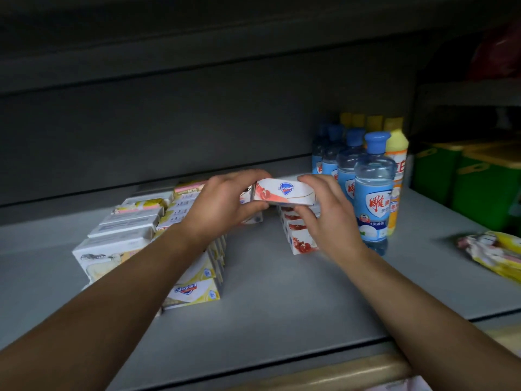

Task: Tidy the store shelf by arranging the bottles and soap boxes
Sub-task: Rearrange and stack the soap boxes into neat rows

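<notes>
Red-and-white soap box [284,191] pinched by my left hand [222,201] and right hand [324,213], held over the red row [300,235], perhaps touching; next, lower it squarely.

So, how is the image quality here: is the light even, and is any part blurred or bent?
Head view: light is uneven, dim on the upper shelf back panel, brighter on the grey shelf; the yellow packet at the right edge is motion-smeared; the held red-and-white Safeguard soap box reads sharply; the wide lens bows the shelf's front edge.
</notes>
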Demonstrator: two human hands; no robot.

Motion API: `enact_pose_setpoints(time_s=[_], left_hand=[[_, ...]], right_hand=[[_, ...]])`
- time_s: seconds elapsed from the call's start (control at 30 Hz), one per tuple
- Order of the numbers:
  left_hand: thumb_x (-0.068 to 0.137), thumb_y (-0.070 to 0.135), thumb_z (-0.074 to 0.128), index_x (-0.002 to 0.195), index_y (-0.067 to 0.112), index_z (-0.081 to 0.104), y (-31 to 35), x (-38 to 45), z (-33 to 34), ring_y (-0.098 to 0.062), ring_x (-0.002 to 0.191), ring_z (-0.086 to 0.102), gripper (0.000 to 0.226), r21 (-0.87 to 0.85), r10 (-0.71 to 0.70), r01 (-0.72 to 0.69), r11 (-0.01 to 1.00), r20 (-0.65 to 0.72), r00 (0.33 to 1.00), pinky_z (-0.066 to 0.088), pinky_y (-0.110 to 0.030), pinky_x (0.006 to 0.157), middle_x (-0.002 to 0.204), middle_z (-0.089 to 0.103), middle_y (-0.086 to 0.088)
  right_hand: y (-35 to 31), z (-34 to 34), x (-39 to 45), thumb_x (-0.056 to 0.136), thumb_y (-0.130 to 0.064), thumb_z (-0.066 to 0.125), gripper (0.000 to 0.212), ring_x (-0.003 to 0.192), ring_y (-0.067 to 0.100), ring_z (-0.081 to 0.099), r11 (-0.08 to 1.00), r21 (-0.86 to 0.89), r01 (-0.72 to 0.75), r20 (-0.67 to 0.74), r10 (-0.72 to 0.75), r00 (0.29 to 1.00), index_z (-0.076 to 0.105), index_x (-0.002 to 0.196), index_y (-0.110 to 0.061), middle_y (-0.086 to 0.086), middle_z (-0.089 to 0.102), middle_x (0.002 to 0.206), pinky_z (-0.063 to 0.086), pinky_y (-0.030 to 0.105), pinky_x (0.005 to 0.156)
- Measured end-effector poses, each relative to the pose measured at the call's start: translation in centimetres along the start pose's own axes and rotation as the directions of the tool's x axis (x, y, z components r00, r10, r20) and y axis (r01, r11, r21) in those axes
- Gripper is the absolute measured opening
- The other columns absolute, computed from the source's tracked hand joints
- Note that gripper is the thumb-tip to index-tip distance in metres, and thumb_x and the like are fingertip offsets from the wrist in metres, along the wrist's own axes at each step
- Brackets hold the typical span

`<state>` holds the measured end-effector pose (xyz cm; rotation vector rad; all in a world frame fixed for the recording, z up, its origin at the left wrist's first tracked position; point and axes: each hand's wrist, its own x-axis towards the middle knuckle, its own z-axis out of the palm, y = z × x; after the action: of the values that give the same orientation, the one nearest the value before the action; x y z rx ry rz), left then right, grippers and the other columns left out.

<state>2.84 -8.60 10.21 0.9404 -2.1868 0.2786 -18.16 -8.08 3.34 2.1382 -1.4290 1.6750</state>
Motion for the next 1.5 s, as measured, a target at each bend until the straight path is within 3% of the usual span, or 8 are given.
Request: enact_pose_setpoints(time_s=[0.07,0.2,0.47,0.67,0.83,0.97,1.1,1.5], left_hand=[[0.078,0.027,0.080,0.121,0.022,0.063,0.1,0.0,-0.4,-0.007,0.098,0.063,0.047,-0.003,-0.026,0.026,1.000,0.020,0.999,0.045,-0.015,0.083,0.114,0.070,0.005],[0.079,0.038,0.076,0.124,0.025,0.061,1.0,0.4,-1.1,-0.008,0.099,0.063,0.049,0.020,-0.075,0.074,0.997,0.076,0.994,0.054,-0.028,0.082,0.115,0.069,0.006],[0.079,0.041,0.077,0.123,0.023,0.062,4.3,-0.7,1.3,-0.010,0.099,0.064,0.050,-0.022,-0.102,0.104,0.994,0.099,0.990,0.054,-0.030,0.086,0.117,0.069,0.005],[0.078,0.023,0.077,0.123,0.020,0.064,5.1,-4.7,6.9,-0.011,0.099,0.068,0.047,-0.194,-0.317,0.343,0.919,0.156,0.936,0.053,-0.033,0.093,0.115,0.071,0.000],[0.082,0.027,0.074,0.126,0.019,0.062,5.1,-5.9,10.1,-0.009,0.094,0.067,0.047,-0.172,-0.462,0.497,0.851,0.206,0.863,0.046,-0.019,0.090,0.119,0.067,-0.001],[0.087,0.026,0.066,0.137,0.025,0.053,5.6,-5.6,11.2,-0.020,0.120,0.054,0.052,0.006,-0.372,0.377,0.926,0.166,0.913,0.043,-0.033,0.104,0.140,0.053,0.000],[0.086,0.032,0.065,0.137,0.028,0.054,6.2,-5.1,12.1,-0.020,0.130,0.040,0.053,0.109,-0.336,0.324,0.940,0.122,0.934,0.041,-0.036,0.103,0.142,0.051,0.005],[0.082,0.033,0.068,0.130,0.024,0.060,7.0,-3.8,13.4,-0.019,0.130,0.045,0.049,0.167,-0.329,0.314,0.935,0.073,0.941,0.038,-0.031,0.104,0.135,0.059,0.000]], right_hand=[[-0.3,-0.5,0.0,0.086,-0.013,0.072,0.050,0.118,0.013,0.049,1.000,-0.025,-0.005,0.025,0.006,1.000,0.052,0.131,-0.022,-0.003,0.048,0.134,0.048,0.032,0.092],[-0.7,-2.1,-0.1,0.089,-0.019,0.070,0.053,0.121,0.008,0.045,0.996,-0.086,-0.011,0.085,0.018,0.996,0.047,0.137,-0.027,-0.005,0.045,0.138,0.041,0.016,0.086],[-0.4,-6.3,-3.1,0.090,-0.019,0.068,0.054,0.123,0.015,0.047,0.992,-0.118,-0.040,0.154,0.058,0.986,0.049,0.141,-0.024,-0.001,0.049,0.139,0.041,0.026,0.094],[0.9,-7.7,-6.9,0.091,-0.024,0.066,0.060,0.129,0.021,0.047,0.979,-0.169,-0.112,0.249,0.152,0.956,0.042,0.146,-0.020,0.002,0.045,0.146,0.045,0.036,0.101],[2.8,-9.2,-9.1,0.093,-0.041,0.060,0.060,0.131,0.024,0.045,0.933,-0.329,-0.143,0.407,0.277,0.871,0.040,0.146,-0.019,0.003,0.044,0.146,0.042,0.034,0.102],[3.8,-9.8,-10.2,0.093,-0.060,0.047,0.063,0.131,0.025,0.042,0.882,-0.462,-0.093,0.541,0.363,0.759,0.046,0.141,-0.020,0.004,0.048,0.141,0.037,0.033,0.107],[3.8,-9.3,-10.5,0.093,-0.062,0.043,0.060,0.131,0.025,0.041,0.866,-0.498,-0.053,0.540,0.357,0.763,0.050,0.138,-0.021,0.002,0.048,0.140,0.033,0.032,0.108],[3.8,-9.4,-10.5,0.093,-0.064,0.039,0.062,0.130,0.025,0.040,0.862,-0.504,-0.050,0.552,0.366,0.749,0.048,0.139,-0.024,0.001,0.046,0.139,0.035,0.036,0.107]])
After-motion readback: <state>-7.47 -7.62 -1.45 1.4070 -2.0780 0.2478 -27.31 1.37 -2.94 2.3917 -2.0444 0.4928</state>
